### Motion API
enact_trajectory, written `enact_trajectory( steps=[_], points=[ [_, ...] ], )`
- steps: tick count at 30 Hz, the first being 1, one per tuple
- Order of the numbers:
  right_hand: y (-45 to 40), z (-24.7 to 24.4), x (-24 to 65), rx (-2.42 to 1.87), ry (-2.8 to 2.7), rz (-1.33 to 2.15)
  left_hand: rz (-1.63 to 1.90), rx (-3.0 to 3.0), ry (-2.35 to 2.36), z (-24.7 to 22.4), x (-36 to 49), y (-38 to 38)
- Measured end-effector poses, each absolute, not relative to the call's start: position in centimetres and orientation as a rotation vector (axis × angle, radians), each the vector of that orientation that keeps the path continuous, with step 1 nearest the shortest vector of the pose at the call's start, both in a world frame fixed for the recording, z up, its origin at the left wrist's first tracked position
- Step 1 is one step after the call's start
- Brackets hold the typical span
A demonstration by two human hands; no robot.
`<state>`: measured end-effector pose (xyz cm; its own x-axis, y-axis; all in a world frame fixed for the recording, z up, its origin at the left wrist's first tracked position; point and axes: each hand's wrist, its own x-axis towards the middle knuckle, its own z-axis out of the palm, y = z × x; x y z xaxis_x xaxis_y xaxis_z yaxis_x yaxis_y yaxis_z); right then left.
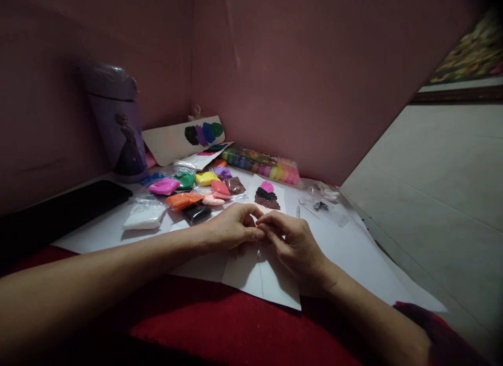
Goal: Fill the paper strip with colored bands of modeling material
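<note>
I see a broad white sheet (349, 266) covering the counter, with red, soft-napped fabric (212, 319) along its near edge. Flat on the sheet, directly beneath both hands, lies a smooth, oblong white card (281, 290), its near end bare apart from a thin, wavering dark line (262, 280). On its far end I make out three stacked clay patches: a wide brown one (267, 201) with a rough, pebbled surface, a black one (265, 193) above it, and a rounded pink one (268, 186) on top.

Over the card's middle, my left grip (233, 224) and right grip (294, 243) meet, fingers curled, thumbs and fingertips drawn together on a tiny orange scrap (257, 227); the fingers hide most of its shape. Beyond the left wrist I have glossy, pillow-shaped plastic packets of clay, among them white (145, 214), orange (183, 200), magenta (164, 186) and black (197, 214). Smallest of all, a pale speck (259, 254) shows just below the fingertips.
</note>
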<state>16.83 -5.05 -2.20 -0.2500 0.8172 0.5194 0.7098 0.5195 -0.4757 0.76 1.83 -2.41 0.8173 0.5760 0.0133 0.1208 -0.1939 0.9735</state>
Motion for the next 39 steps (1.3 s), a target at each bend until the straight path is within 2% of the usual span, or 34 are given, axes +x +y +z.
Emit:
enact_trajectory(
  steps=[39],
  points=[
    [-4.87, -2.28, 16.94, -1.241, -2.088, 0.194, 0.446, 1.889, 0.628, -2.09, 0.84, 1.34]
  ],
)
